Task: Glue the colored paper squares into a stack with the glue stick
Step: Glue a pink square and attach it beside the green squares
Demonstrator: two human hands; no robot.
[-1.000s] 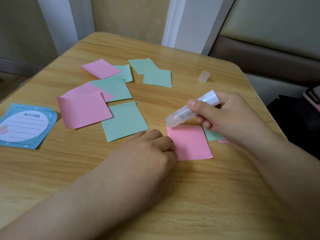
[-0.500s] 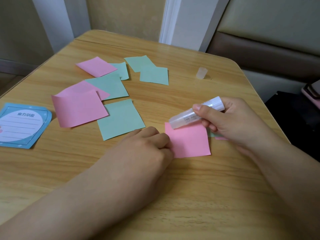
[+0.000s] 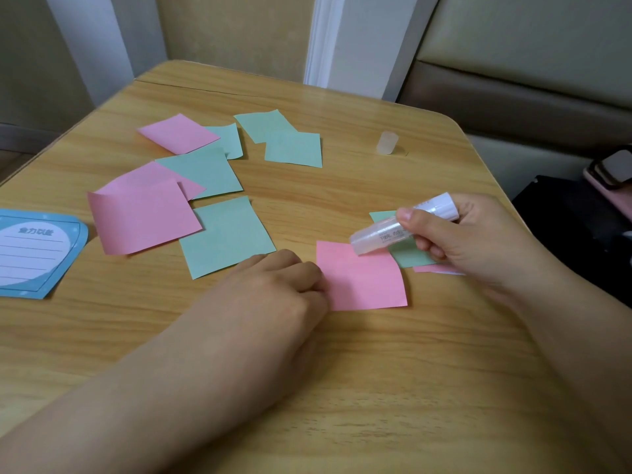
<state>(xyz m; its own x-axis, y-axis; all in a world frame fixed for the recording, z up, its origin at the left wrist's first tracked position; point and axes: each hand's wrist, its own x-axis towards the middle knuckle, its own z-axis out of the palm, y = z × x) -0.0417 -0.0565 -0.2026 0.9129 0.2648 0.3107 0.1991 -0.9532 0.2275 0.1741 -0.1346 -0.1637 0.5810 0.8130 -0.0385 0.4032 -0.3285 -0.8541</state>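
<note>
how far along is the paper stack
Barely begun: a green square and a pink one lie under the right hand. In hand: glue stick at a pink square, left hand steadying. Left: eight loose squares.
</note>
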